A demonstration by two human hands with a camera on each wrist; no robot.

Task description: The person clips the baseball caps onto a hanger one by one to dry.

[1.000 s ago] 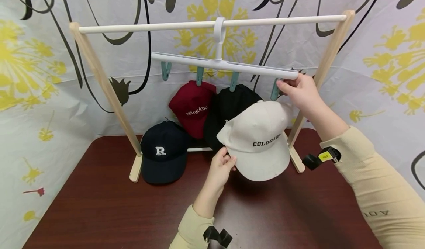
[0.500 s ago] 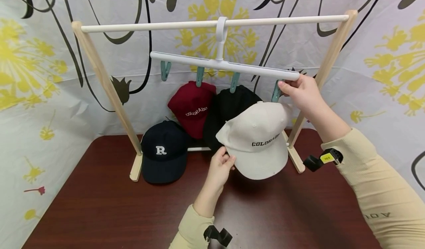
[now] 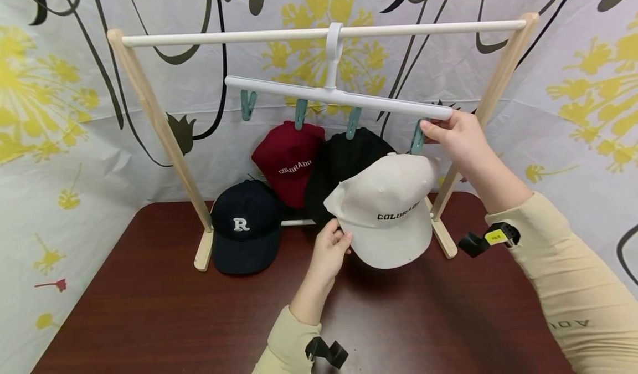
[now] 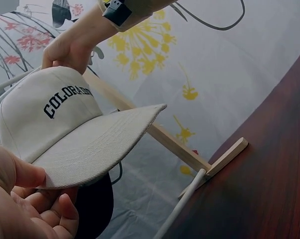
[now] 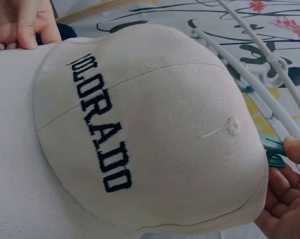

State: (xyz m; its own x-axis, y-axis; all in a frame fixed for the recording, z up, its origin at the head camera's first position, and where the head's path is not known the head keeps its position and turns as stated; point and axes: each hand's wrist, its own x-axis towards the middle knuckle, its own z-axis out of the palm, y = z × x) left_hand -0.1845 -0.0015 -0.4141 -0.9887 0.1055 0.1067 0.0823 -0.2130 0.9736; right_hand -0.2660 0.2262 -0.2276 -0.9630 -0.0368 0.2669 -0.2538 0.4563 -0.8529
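A cream baseball cap (image 3: pixel 394 196) lettered COLORADO hangs tilted below the right end of a white clip hanger (image 3: pixel 309 93). My left hand (image 3: pixel 330 252) pinches the edge of its brim, thumb on top and fingers beneath in the left wrist view. At the hanger's right end my right hand (image 3: pixel 456 136) pinches a green clip (image 3: pixel 417 137). The right wrist view has the thumb pressing this clip (image 5: pixel 273 145) right beside the cap's crown. Whether the clip's jaws hold the cap's edge is hidden. Two middle clips meet a red cap (image 3: pixel 291 158) and a black cap (image 3: pixel 351 155).
The hanger hooks over the top bar of a wooden rack (image 3: pixel 199 39) and slopes down to the right. A navy cap (image 3: pixel 246 230) with a white R sits on the dark table (image 3: pixel 149 313) at left. Above it hangs a leftmost clip (image 3: pixel 247 106) holding nothing.
The cream cap has shifted up very slightly. My right hand and the hanger's right end have moved a little to the right, while my left hand keeps its pinch.
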